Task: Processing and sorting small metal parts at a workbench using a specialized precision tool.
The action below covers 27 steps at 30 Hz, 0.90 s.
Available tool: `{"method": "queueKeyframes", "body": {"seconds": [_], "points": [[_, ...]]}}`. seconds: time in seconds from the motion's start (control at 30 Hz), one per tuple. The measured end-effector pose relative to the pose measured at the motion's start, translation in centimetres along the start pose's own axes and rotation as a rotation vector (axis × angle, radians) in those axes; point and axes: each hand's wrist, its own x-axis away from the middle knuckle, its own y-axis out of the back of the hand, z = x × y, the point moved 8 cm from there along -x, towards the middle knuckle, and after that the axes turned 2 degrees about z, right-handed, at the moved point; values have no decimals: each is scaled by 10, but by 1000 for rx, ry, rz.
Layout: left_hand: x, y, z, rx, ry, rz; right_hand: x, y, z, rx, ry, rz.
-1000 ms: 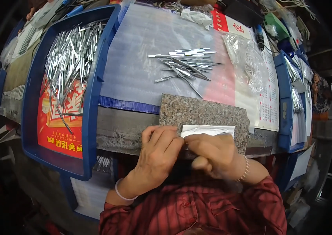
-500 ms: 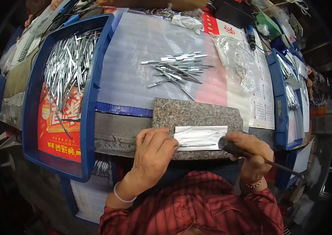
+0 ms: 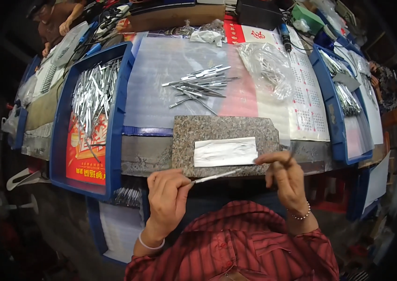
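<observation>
My left hand [image 3: 168,194] pinches one end of a thin silver metal strip [image 3: 217,176], which points right over the near edge of a speckled stone block [image 3: 226,125]. On the block lies a creased white pad [image 3: 225,152], with no strip on it. My right hand [image 3: 286,180] is at the block's right end, its fingers partly curled and the foremost tip by the pad's corner. A dark blurred shape shows beyond its knuckles; what the hand holds is hidden. Past the block, several similar metal strips [image 3: 201,84] lie in a loose pile on the sheet-covered table.
A blue tray [image 3: 116,117] at left holds many metal strips. Another blue tray [image 3: 336,112] with strips stands at right. A clear plastic bag [image 3: 266,70], a power screwdriver [image 3: 285,37] and crumpled white paper [image 3: 206,36] lie farther back. Another person [image 3: 60,21] sits at far left.
The metal strip has come off the white pad and is now held in my left hand, nearer to me. The hammer in my right hand earlier no longer shows clearly. My view has shifted.
</observation>
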Motion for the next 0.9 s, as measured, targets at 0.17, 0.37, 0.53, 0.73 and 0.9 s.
{"method": "queueKeyframes", "body": {"seconds": [0.17,0.37,0.53,0.73,0.9], "points": [[28,1,-11,159,186,13,14,-42,-35,-363,-223,238],[77,-22,4,531,615,129,17,-59,-39,-488,-318,259],[91,-20,8,580,591,77,24,-68,-47,-407,-383,309],[104,-36,20,909,835,188,20,-74,-42,-231,-268,316],[110,-36,28,909,915,306,12,-90,-21,59,66,373]]}}
